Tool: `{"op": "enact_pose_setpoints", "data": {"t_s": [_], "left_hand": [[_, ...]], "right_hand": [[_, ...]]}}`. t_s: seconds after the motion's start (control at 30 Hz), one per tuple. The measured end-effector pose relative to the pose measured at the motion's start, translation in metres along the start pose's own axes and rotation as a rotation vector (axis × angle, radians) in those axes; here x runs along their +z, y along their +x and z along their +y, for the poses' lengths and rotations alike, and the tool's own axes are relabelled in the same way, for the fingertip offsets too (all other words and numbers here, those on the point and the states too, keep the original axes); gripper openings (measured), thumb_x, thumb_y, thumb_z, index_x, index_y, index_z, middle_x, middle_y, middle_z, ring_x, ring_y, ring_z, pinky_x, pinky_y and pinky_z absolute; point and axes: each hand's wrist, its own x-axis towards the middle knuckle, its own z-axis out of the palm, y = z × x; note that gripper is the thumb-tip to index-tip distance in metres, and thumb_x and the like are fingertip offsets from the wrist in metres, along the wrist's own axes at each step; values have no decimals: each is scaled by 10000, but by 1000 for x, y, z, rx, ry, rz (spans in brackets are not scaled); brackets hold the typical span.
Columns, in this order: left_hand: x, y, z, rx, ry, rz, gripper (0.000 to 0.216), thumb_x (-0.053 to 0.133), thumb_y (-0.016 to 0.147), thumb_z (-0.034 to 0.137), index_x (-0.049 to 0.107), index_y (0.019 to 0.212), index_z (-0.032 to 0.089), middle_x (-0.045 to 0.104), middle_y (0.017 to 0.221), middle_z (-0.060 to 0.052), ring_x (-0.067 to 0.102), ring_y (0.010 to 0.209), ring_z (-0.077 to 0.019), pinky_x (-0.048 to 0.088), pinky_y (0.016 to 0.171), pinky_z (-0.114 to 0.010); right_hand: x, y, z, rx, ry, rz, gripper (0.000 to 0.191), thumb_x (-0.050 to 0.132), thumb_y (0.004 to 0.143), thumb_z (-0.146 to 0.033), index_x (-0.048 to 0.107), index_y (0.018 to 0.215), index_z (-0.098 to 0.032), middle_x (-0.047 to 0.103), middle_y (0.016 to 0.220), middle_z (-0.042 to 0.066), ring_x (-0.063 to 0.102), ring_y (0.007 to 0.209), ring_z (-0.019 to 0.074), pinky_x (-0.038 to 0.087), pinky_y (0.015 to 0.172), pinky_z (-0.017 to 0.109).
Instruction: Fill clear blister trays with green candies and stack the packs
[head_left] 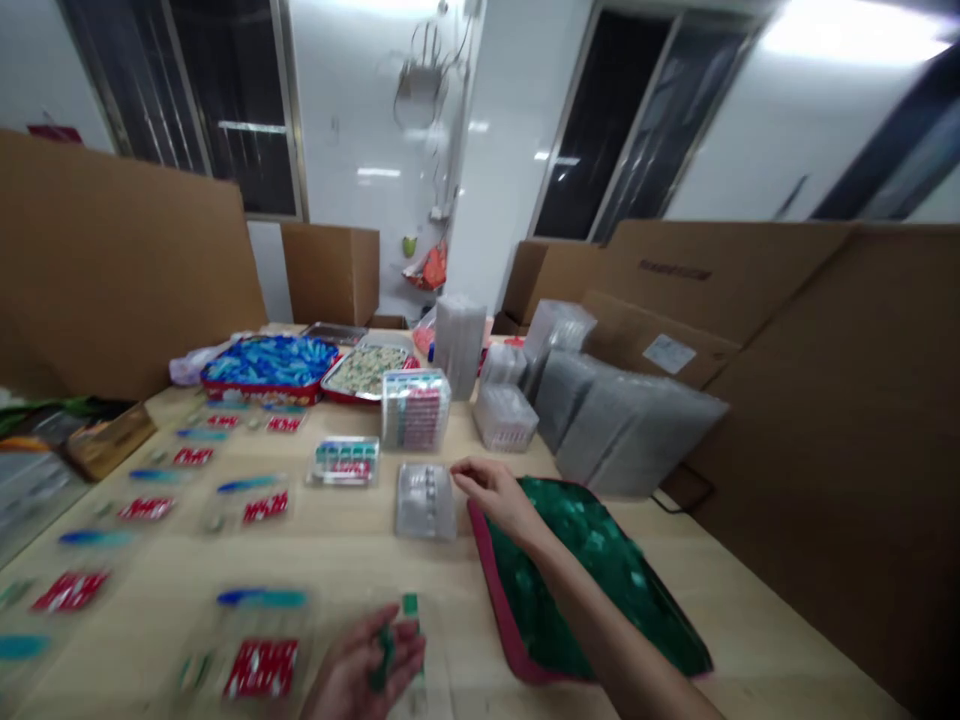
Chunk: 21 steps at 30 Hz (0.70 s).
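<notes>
My left hand [367,665] is palm up at the lower middle, fingers curled around small dark green pieces [384,655]. Beside its fingertips another green piece [409,604] shows over a clear plastic tray, blurred and partly hidden by the hand. My right hand [491,490] reaches forward, its forearm crossing over a pink-rimmed bin of green pieces [600,560]. Thumb and fingers are pinched together at the upper right corner of a clear plastic case [425,500]; whether they grip it or a small piece cannot be made out.
Clear trays with blue pieces and red packets [262,668] lie across the left. Behind stand a filled case [345,462], stacked filled cases [415,410], a bin of blue pieces [270,362], a tray of pale pieces [367,370] and clear plastic stacks [622,420]. Cardboard [847,420] walls the right.
</notes>
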Motion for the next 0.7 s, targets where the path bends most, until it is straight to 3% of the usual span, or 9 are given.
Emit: {"op": "enact_pose_setpoints", "data": {"t_s": [0.1, 0.27, 0.43, 0.53, 0.7], "left_hand": [[3, -4, -9, 111, -45, -58, 359, 698, 565, 73, 698, 921, 121, 714, 886, -118, 648, 939, -277, 425, 950, -426], [16, -23, -23, 175, -35, -82, 363, 640, 548, 72, 702, 898, 144, 706, 933, -89, 620, 983, -264, 438, 911, -393], [10, -36, -29, 166, -20, -43, 401, 623, 544, 78, 678, 934, 152, 702, 918, -80, 617, 973, -247, 438, 884, -363], [3, -37, -31, 185, 39, -18, 316, 639, 558, 102, 679, 870, 139, 702, 885, -86, 624, 927, -242, 456, 847, -362], [-7, -36, -36, 205, 174, 71, 196, 710, 560, 224, 654, 719, 126, 666, 711, -54, 594, 639, -166, 464, 607, -300]], "right_hand": [[24, -64, -27, -52, 195, -223, 147, 615, 802, -291, 679, 870, -178, 681, 811, 41, 607, 755, 194, 463, 701, 289], [59, -131, -46, -29, 124, -230, 188, 624, 754, -143, 685, 919, -211, 658, 841, 38, 587, 800, 197, 447, 755, 307], [75, -148, -45, 33, 224, -178, 134, 591, 721, -106, 656, 785, -203, 621, 746, 15, 567, 728, 182, 443, 696, 286], [78, -152, -44, 110, 336, -143, 95, 626, 709, -153, 658, 790, -193, 637, 761, 25, 576, 755, 194, 452, 724, 295], [87, -161, -28, 292, 556, -202, 247, 751, 652, -329, 671, 820, -167, 656, 728, 46, 596, 675, 196, 486, 658, 304]]}}
